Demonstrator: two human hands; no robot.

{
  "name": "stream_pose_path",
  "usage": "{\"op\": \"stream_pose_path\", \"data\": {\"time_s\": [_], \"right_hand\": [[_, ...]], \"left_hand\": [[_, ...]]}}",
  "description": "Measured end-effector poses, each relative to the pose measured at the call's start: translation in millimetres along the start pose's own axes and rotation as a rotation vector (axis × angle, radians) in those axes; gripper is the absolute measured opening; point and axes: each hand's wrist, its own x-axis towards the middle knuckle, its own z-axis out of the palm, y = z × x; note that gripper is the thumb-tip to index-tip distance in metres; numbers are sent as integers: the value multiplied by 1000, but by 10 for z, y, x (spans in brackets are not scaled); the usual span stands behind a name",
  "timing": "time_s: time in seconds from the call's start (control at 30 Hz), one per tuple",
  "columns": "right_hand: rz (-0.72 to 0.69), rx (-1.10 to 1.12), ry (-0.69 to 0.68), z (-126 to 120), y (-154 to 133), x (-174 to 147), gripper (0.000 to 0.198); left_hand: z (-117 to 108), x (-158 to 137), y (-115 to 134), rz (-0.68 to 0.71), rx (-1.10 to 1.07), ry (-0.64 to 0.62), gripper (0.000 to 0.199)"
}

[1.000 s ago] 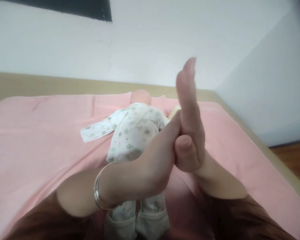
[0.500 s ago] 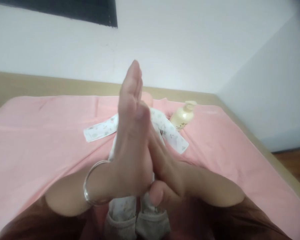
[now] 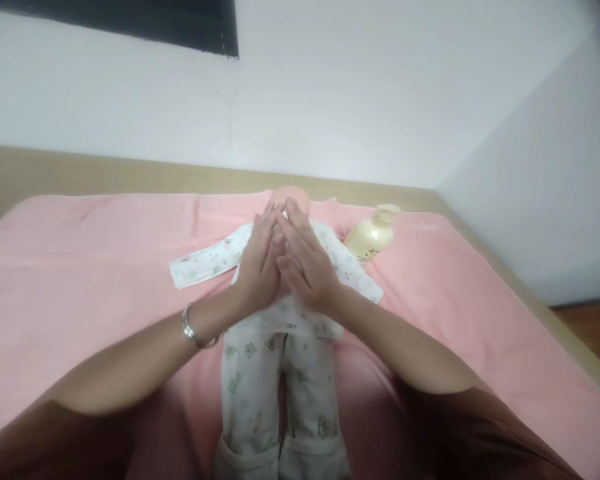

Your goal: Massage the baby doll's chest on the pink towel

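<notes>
A doll point(image 3: 260, 380) lies on its back on a pink sheet point(image 3: 105, 280), dressed in a white printed long-sleeved top and matching trousers. Its pale round head point(image 3: 296, 193) shows past my fingertips; the face is hidden by my hands. Over the doll's chest, my left hand point(image 3: 260, 260), with a silver bangle point(image 3: 190, 327) at the wrist, has its fingers stretched out. My right hand point(image 3: 310, 267) meets it at the fingertips, fingers also extended and slightly blurred. Neither holds anything. I cannot tell whether they touch the top.
A cream pump bottle point(image 3: 373, 235) leans or lies by the doll's sleeve on the right. White walls point(image 3: 355, 100) rise behind and to the right of the wooden edge point(image 3: 55, 163). A dark panel point(image 3: 130, 20) is at upper left.
My hands were pressed palm to palm, raised close to the camera. They have moved down and forward over the doll's chest, palms parting, so more of the top and trousers shows.
</notes>
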Motion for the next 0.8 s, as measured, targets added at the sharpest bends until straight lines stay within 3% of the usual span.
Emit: {"op": "stream_pose_path", "data": {"time_s": [0.13,0.23,0.4,0.53,0.67,0.8], "right_hand": [[158,-35,-76,212,165,-12,58],[165,-88,-165,229,297,9,54],[254,-158,-265,95,566,130,54],[413,-244,-246,90,424,116,60],[225,-301,-281,176,62,-24,60],[133,-230,-323,155,115,-24,57]], "left_hand": [[66,75,-461,-33,100,-46,46],[101,41,-644,-104,130,-93,43],[126,40,-732,-152,208,-250,51],[124,55,-729,-149,244,-263,51],[119,39,-722,-145,189,-211,47],[121,25,-728,-145,115,-167,46]]}}
